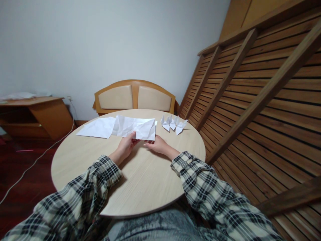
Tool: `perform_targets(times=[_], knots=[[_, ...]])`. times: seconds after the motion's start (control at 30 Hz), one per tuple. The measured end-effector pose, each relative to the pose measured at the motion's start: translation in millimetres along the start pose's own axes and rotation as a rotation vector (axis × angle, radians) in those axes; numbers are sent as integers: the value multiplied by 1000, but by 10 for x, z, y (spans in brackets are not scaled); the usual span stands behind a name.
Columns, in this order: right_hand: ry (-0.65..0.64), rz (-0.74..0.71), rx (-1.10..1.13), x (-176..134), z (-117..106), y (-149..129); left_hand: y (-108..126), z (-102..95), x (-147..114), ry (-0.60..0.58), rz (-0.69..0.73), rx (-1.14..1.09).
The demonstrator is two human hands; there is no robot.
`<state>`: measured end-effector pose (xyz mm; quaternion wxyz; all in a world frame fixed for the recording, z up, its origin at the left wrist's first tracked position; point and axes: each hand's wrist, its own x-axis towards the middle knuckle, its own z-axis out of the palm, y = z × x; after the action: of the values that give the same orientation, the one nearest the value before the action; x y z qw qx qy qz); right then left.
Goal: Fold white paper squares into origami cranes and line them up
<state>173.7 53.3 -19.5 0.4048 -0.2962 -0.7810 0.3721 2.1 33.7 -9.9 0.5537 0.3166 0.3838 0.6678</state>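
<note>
A white sheet of paper (136, 125), creased and folded into a long strip, is held up a little above the round table. My left hand (126, 144) pinches its lower edge, thumb on top and fingers beneath. At the lower right corner, my right hand (157, 144) has its fingers behind and under the paper, partly hidden by it. To the left, another white sheet (96, 127) lies flat, its right side next to the held one. Several folded paper cranes (173, 124) stand in a group to the right of the held paper.
The pale round table (147, 177) reaches close to my lap. Behind it stands a padded wooden headboard (135, 95) against the wall. A slatted wooden panel (263, 110) leans along the right. On the left are a wooden desk (47, 113) and a white cable (37, 161) across the floor.
</note>
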Motion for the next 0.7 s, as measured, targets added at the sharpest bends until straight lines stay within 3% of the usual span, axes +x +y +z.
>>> perform_targets(times=[0.1,0.27,0.5,0.7], knots=[[151,-35,-140,17,-129,59,7,10,-8,28,8,-28],[276,-47,-108,23,-302,63,-6,17,-16,31,-7,-38],[118,-126,-158,-22,-414,13,-21,-18,-4,-3,6,-27],[94,-142,-247,-9,-435,15,-21,-63,24,-25,-16,8]])
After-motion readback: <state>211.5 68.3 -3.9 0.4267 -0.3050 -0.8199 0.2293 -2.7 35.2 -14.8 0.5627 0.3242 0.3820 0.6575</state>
